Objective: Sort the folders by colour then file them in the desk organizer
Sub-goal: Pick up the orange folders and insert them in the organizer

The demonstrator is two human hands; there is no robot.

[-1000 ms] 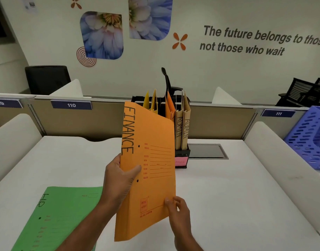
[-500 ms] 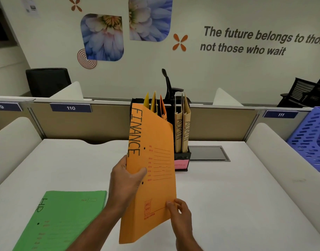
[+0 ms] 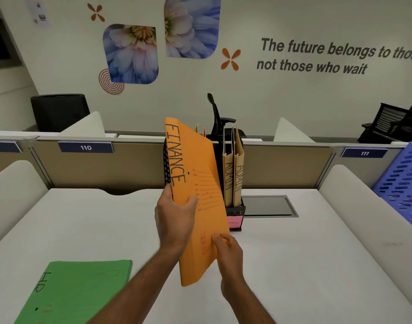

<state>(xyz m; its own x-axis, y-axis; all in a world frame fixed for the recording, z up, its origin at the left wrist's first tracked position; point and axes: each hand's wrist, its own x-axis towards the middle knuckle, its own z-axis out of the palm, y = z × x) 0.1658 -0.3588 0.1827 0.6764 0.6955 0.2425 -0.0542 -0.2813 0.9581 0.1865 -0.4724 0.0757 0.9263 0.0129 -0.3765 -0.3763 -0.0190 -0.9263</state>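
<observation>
An orange folder (image 3: 195,174) marked FINANCE stands upright in the air at the centre, held by both hands. My left hand (image 3: 173,220) grips its left edge at mid-height. My right hand (image 3: 227,251) pinches its lower right corner. Right behind it stands the black mesh desk organizer (image 3: 235,210) on the desk, mostly hidden by the folder. Two tan folders (image 3: 233,169) marked ADMIN stand in its right slots, and yellow and orange folder tips (image 3: 196,127) peek out above the held folder. A green folder (image 3: 81,291) marked HR lies flat on the desk at the lower left.
A white desk (image 3: 305,253) with padded side dividers and a tan back partition (image 3: 130,164) labelled 110. A grey cable hatch (image 3: 268,205) lies right of the organizer. A purple plastic tray rack (image 3: 403,185) stands at the right edge. Black chairs sit beyond the partition.
Both hands have carried the orange FINANCE folder forward and upward toward the organizer, so it now covers the organizer's left slots. The green folder has not moved.
</observation>
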